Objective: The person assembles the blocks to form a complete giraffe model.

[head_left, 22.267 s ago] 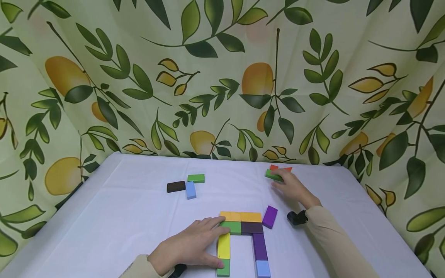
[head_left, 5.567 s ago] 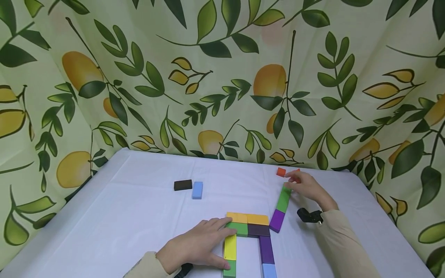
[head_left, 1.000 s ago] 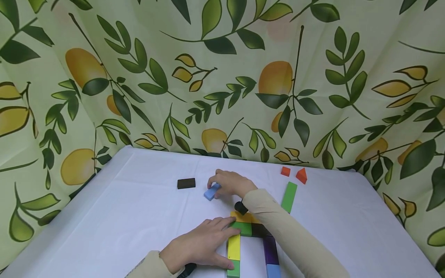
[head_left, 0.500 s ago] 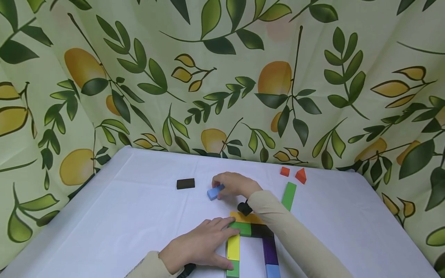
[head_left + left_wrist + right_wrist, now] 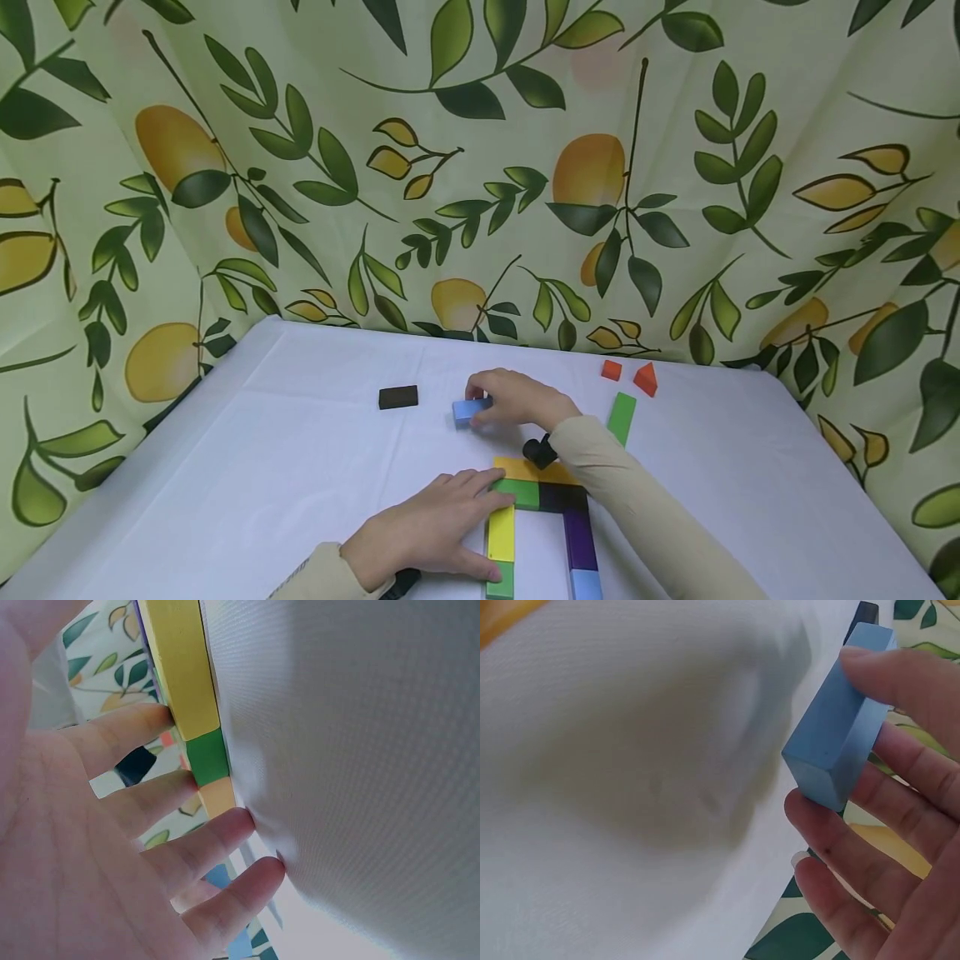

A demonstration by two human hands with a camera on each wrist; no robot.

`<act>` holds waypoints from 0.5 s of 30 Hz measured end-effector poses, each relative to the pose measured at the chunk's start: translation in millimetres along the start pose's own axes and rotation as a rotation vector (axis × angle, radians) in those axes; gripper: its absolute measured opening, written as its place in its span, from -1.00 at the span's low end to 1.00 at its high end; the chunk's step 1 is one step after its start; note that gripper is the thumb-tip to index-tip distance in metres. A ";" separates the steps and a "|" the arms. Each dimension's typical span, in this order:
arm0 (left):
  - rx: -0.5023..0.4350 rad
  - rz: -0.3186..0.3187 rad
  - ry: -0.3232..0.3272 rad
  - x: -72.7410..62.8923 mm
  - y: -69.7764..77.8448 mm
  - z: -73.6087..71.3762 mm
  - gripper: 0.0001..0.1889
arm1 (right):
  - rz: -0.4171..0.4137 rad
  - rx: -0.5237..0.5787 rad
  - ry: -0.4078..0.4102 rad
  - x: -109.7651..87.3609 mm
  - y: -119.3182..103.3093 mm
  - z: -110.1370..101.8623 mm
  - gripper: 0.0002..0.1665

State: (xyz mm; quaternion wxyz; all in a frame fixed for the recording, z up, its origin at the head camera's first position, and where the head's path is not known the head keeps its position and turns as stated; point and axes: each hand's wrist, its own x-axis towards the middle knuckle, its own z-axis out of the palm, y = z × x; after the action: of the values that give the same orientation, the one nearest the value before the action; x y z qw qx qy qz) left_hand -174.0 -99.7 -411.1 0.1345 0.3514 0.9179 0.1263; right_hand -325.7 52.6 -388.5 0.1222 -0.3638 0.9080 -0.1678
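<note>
My right hand [image 5: 517, 398] pinches a light blue block [image 5: 468, 412] between thumb and fingers, behind the block arrangement. In the right wrist view the blue block [image 5: 840, 712] sits under the thumb, with fingers along its far side. My left hand [image 5: 423, 533] rests with extended fingers against the arrangement's left side, its fingertips at a green block [image 5: 527, 494] and its thumb at another green block [image 5: 501, 575]. A yellow block [image 5: 501, 533] lies between these two. Orange blocks [image 5: 513, 468], a black block [image 5: 562, 497], a purple block [image 5: 580, 540] and a light blue block [image 5: 587, 583] form the rest.
A black block [image 5: 398, 397] lies to the left of the right hand. At the right back lie a red cube [image 5: 611, 370], a red triangular block [image 5: 646, 379] and a long green strip [image 5: 622, 418], partly hidden by the right sleeve. A patterned curtain [image 5: 480, 167] hangs behind the white table [image 5: 247, 467].
Over the last second my right hand has shifted slightly right with the blue block, which has turned. Earlier, green blocks were set behind the purple one at right. The left hand stays put.
</note>
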 end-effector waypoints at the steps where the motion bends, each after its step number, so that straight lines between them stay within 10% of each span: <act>1: 0.001 -0.001 0.000 -0.1 0.0 0.0 -0.22 | -0.003 0.001 0.003 -0.9 0.8 -0.1 -0.67; 15: 0.008 -0.004 0.011 -0.9 0.2 0.6 -0.21 | 0.037 0.052 0.066 -18.6 17.4 -4.0 -0.71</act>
State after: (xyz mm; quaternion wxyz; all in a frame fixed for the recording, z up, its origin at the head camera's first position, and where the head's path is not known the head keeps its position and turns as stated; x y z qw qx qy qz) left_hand -173.0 -100.1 -411.5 0.1282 0.3494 0.9198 0.1241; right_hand -324.7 78.4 -389.8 0.1049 -0.3380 0.9134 -0.2010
